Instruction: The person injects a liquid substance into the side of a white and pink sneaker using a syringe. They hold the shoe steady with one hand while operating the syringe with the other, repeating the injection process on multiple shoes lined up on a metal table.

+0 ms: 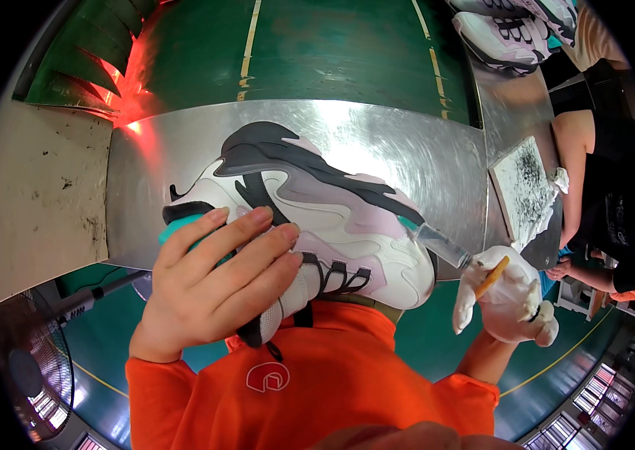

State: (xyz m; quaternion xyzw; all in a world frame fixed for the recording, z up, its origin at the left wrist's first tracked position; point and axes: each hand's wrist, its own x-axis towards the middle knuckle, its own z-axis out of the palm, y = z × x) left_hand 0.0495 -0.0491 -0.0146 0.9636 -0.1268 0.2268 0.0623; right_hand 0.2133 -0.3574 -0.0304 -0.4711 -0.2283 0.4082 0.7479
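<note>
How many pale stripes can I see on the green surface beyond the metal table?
2: the left stripe and the right stripe, both on the green surface. Others may be out of view.

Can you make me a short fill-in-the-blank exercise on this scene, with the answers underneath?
1. The left hand is on the shoe, while the right hand wears a ____ glove.
2. The person's top is coloured ____.
3. The lined surface beyond the metal table is ____.
4. The fan stands toward the picture's lower ____ corner.
Missing words: white; orange; green; left.
</note>
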